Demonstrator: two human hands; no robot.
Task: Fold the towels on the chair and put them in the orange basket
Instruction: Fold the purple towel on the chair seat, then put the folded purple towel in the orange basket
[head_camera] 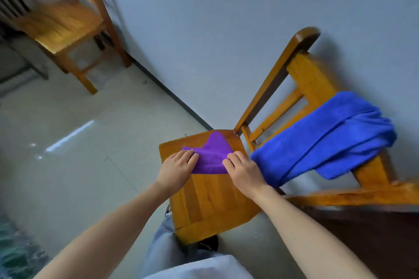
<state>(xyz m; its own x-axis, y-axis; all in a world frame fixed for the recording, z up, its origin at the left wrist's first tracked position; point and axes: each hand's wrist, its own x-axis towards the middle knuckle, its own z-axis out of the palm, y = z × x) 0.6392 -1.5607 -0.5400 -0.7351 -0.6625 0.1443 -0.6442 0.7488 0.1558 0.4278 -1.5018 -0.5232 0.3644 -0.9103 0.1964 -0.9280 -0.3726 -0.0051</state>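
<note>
A purple towel (213, 156) lies partly folded on the seat of a wooden chair (210, 201), with one corner pointing toward the chair back. My left hand (176, 169) grips the towel's left edge, fingers curled over it. On the right edge, my right hand (242, 169) pinches the cloth in the same way. A blue towel (328, 138) hangs bunched over the chair's right side and a wooden rail. No orange basket is in view.
A second wooden chair (65, 22) stands at the far left against the grey wall (226, 29). Pale tiled floor (79, 131) spreads to the left. A dark wooden surface (374, 233) sits at the lower right. My knee (163, 244) is just below the seat.
</note>
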